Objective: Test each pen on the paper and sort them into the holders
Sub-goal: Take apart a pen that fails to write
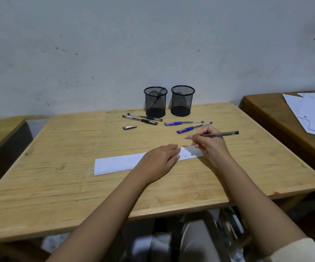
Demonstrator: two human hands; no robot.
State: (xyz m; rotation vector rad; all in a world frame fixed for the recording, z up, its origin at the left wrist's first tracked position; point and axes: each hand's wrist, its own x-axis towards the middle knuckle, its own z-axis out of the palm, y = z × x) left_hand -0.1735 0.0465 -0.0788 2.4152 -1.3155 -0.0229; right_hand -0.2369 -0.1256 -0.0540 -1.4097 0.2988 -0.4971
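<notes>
Head view shows our right hand pinching one uncapped black-ended clear pen, its tip raised just above the long white strip of paper. Our left hand lies flat, fingers together, pressing that strip onto the pale wooden table; a small scribble sits between our hands. Beyond lie two blue pens, two black pens and one loose black cap. At the back stand two black mesh holders: the left holder contains one pen, and the right holder stands beside it.
</notes>
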